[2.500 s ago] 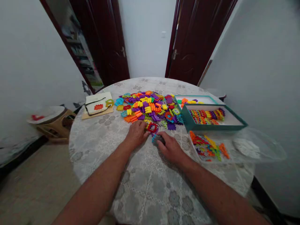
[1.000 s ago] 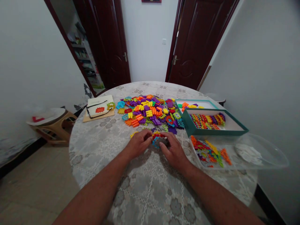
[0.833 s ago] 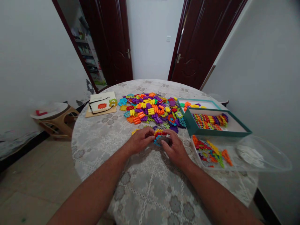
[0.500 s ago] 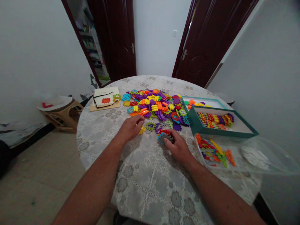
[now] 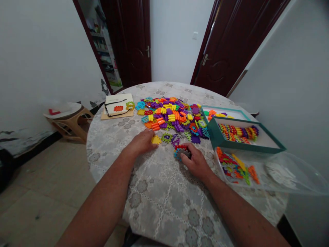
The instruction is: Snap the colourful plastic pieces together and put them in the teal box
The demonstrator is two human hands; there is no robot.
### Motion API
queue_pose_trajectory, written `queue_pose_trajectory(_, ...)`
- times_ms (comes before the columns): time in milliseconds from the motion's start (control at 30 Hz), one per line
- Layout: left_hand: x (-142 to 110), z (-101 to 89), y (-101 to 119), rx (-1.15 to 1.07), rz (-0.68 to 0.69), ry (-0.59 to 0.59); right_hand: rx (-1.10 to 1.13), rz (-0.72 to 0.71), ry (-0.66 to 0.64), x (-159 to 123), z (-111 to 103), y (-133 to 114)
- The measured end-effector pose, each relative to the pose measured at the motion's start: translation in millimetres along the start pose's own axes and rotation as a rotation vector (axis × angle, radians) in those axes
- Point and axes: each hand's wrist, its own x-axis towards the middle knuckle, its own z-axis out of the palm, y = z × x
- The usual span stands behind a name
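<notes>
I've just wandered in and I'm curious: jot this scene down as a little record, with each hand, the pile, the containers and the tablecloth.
Left hand: at a yellow toothed piece; firm hold or not, I cannot tell
Right hand: holds a stack of toothed pieces, with grey, blue and red showing
Pile: many-coloured pieces, beyond both hands
Green box: right of the pile, rows of colourful pieces inside
Clear tray: nearer than the green box, with loose orange, red, yellow and green pieces
Tablecloth: pale, flower-patterned
</notes>
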Motion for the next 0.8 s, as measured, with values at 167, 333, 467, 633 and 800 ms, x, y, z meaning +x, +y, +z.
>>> queue_pose_trajectory(167, -1.4, -4.1, 9.7, -0.185, 0.081, 0.134, 0.160, 0.051, 0.009, 0.1, 2.2, 5.1)
queue_pose_trajectory(333, -7.0, -7.0, 44.5, -0.330, 0.226, 0.089, 0.489, 0.189, 0.026, 1.1, 7.0, 4.2)
queue_pose_trajectory(467, -9.4, 8.4, 63.7, -0.285, 0.361, 0.110, 0.517, 0.180, 0.061, 1.3, 7.7, -0.4)
queue_pose_trajectory(633, -8.1, 21.2, 69.8, -0.194, 0.428, 0.094, 0.533, 0.194, 0.046, 3.1, 9.1, 0.4)
queue_pose_trajectory(800, -4.7, 13.7, 61.5, -0.170, 0.503, 0.136, 0.474, 0.200, 0.112, 6.1, 8.0, 1.5)
